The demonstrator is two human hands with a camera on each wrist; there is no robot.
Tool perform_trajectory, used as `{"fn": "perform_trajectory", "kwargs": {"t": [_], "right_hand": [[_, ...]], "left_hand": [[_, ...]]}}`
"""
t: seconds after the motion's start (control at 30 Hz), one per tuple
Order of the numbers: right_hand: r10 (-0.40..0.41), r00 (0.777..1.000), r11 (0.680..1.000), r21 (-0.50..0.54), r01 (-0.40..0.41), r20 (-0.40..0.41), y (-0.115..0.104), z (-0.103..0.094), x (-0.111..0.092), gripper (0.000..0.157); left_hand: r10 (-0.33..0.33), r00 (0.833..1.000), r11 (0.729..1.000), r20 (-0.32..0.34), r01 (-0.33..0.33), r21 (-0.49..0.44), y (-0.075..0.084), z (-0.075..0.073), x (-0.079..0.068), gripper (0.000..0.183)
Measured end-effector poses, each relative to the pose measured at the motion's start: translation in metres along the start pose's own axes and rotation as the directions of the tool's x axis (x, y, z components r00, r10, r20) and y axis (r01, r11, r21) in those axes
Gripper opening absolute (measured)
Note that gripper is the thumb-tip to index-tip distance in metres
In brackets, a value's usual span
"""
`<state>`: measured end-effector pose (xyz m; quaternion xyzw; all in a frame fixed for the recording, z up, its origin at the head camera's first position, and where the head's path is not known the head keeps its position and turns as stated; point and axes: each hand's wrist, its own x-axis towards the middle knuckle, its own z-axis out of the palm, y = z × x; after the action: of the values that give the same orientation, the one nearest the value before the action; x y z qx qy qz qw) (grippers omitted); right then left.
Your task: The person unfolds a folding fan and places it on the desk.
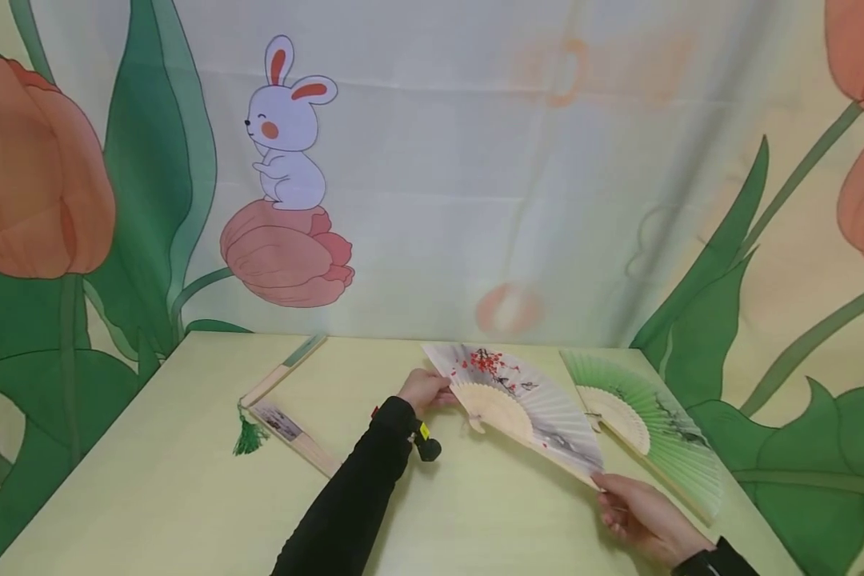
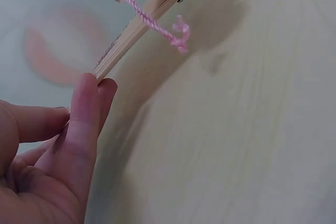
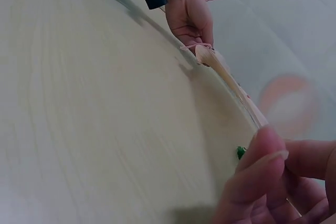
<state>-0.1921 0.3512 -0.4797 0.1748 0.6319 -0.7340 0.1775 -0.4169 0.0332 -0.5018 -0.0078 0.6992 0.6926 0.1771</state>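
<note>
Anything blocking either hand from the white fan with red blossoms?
Nothing visible. The left hand pinches the white fan at its left edge, and the right hand pinches its lower right end. The green fan lies to the right, not between either hand and it.

The white fan (image 1: 533, 400) looks matt, its ribs (image 1: 498, 408) smooth wood.

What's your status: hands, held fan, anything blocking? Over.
Left hand and right hand pinching white fan. Fan spread wide, raised off table. Green fan close by, no obstruction visible.
</note>
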Motion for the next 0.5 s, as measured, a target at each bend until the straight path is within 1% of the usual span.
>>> {"fn": "perform_trajectory", "kwargs": {"t": [0.1, 0.23, 0.37, 0.5], "right_hand": [[0.017, 1.000, 1.000, 0.023, -0.016, -0.010, 0.003, -0.002, -0.003, 0.021], [0.036, 0.999, 0.998, 0.047, -0.035, -0.021, 0.007, -0.006, -0.007, 0.020], [0.047, 0.999, 0.998, 0.038, -0.047, -0.001, 0.011, -0.010, -0.010, 0.022], [0.060, 0.998, 0.998, 0.002, -0.060, 0.016, 0.013, -0.014, -0.014, 0.025]], "left_hand": [[-0.005, 1.000, 1.000, -0.010, 0.005, -0.007, -0.003, 0.005, 0.002, 0.020], [-0.006, 1.000, 1.000, -0.014, 0.006, 0.006, -0.005, 0.011, 0.002, 0.022], [0.002, 1.000, 0.999, -0.021, -0.001, 0.045, -0.001, 0.014, -0.002, 0.025], [0.035, 0.999, 0.994, -0.034, -0.031, 0.101, 0.005, 0.017, -0.010, 0.027]]}}
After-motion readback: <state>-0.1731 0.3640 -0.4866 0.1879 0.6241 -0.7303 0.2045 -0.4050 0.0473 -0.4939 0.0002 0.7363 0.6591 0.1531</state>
